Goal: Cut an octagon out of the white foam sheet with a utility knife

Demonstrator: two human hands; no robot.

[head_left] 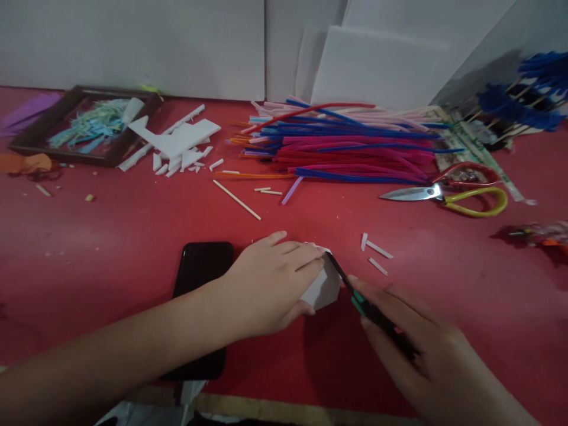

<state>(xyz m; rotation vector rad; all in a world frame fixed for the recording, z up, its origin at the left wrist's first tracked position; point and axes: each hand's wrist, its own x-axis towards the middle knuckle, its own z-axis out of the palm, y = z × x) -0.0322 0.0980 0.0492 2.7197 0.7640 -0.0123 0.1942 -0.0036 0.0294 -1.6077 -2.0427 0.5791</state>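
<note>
A small white piece (325, 288) lies on the red table, partly covered by my left hand (275, 284). The fingers of that hand press together on the piece and hold it down. My right hand (417, 337) is closed round a black and green cutter (377, 316), whose dark blade reaches the upper edge of the white piece near my left fingertips. Thin white offcuts (379, 249) lie to the right of the blade. Under my left forearm is a black phone (204, 266), partly hidden.
Pipe cleaners in pink, blue and red (350, 142) lie along the back, with scissors (432, 192) at their right. White scraps (181, 142) and a brown frame (26, 140) holding shreds sit at the back left. Blue pieces on sticks (510, 106) stand at the back right.
</note>
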